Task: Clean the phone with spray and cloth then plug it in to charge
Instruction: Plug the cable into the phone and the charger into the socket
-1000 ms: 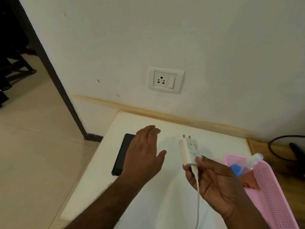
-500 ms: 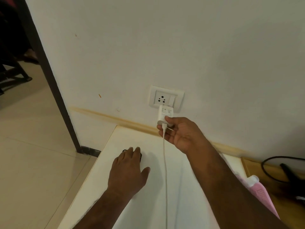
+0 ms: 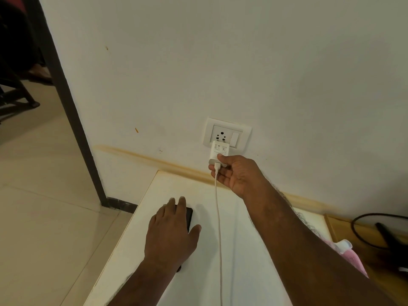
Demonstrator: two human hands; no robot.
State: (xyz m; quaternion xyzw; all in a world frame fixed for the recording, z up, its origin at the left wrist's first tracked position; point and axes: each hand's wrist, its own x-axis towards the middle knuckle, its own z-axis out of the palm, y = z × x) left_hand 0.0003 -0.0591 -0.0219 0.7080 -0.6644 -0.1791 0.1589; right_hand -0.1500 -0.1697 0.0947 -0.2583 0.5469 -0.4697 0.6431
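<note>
While our right hand [image 3: 237, 173] grips the white plastic charger adapter [image 3: 218, 153] at the white wall socket [image 3: 227, 134], our left hand [image 3: 171, 234] lies flat, fingers spread, on the black rectangular phone [image 3: 189, 218] on the white tabletop [image 3: 242, 250].

phone [image 3: 189, 218]: mostly covered by the left hand [image 3: 171, 233]; only a dark right edge and a bottom corner show
charger [image 3: 218, 152]: prongs hidden; label print too small to read
cable [image 3: 219, 228]: runs off the bottom edge
spray bottle [image 3: 343, 245]: only its cap shows past the right forearm
pink basket [image 3: 355, 260]: mostly hidden
</note>
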